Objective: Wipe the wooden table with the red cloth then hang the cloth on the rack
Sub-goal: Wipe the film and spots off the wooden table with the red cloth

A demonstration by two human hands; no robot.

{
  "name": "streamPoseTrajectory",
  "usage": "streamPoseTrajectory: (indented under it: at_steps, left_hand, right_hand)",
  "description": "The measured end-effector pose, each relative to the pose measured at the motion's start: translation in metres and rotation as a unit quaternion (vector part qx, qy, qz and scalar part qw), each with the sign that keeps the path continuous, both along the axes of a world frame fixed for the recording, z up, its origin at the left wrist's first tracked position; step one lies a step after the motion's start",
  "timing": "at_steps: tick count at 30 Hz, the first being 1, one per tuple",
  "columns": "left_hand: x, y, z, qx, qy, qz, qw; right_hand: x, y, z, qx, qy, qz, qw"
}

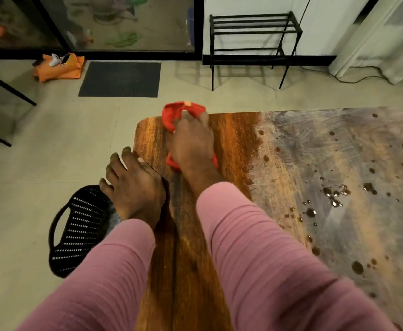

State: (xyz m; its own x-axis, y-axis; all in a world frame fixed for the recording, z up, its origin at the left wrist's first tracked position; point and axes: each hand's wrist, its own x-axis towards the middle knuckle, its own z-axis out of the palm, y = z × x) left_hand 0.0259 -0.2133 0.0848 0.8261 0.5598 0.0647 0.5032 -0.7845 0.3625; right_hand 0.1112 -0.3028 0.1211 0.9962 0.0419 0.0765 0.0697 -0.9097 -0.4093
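My right hand (193,144) presses the red cloth (171,115) flat on the wooden table (233,139) near its far left corner; the cloth pokes out past my fingers and under my wrist. The strip of table around it is dark and glossy, while the right part is covered in grey-white dust with brown wet drops (334,194). My left hand (133,187) rests on the table's left edge, fingers spread, holding nothing. The black metal rack (253,32) stands against the far wall, across the floor beyond the table.
A black perforated plastic chair (76,230) sits just left of the table under my left arm. On the floor lie a dark doormat (120,78), an orange bag (59,66) and a black cable (358,78) by a curtain. Black frame legs (7,91) stand at far left.
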Motion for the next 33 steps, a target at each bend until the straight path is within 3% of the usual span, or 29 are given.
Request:
streamPoseTrajectory:
  at_steps: [4, 9, 12, 15, 19, 21, 23, 28, 33]
  left_hand:
    - [-0.001, 0.001, 0.002, 0.008, -0.001, -0.007, 1.000]
    - [-0.001, 0.002, 0.003, -0.007, -0.021, -0.016, 1.000]
    - [-0.002, 0.002, 0.005, -0.017, -0.043, -0.021, 0.999]
    - [-0.005, 0.001, 0.008, -0.015, -0.055, -0.032, 0.998]
    - [-0.009, -0.011, 0.009, 0.019, -0.052, -0.106, 0.993]
    - [-0.007, -0.032, 0.010, 0.031, -0.042, -0.152, 0.987]
    - [-0.007, -0.057, 0.012, 0.033, -0.029, -0.196, 0.980]
    - [-0.012, -0.084, 0.003, 0.010, -0.027, -0.237, 0.971]
    - [-0.012, -0.088, 0.004, -0.027, -0.037, -0.231, 0.972]
  right_hand:
    - [0.001, -0.028, -0.002, -0.017, 0.003, 0.025, 1.000]
    - [0.011, -0.128, 0.001, 0.019, 0.025, -0.206, 0.978]
    - [0.016, -0.153, 0.003, 0.011, 0.025, -0.258, 0.966]
    - [0.013, -0.125, 0.001, 0.023, 0.037, -0.254, 0.966]
    - [-0.003, -0.078, -0.006, -0.025, 0.001, -0.038, 0.999]
    - [-0.004, -0.088, -0.005, -0.049, -0.013, 0.005, 0.999]
    - [-0.002, -0.113, -0.005, -0.061, -0.008, -0.021, 0.998]
    - [-0.002, -0.187, 0.002, -0.041, 0.011, -0.210, 0.977]
    - [-0.004, -0.172, 0.005, -0.047, -0.008, -0.231, 0.972]
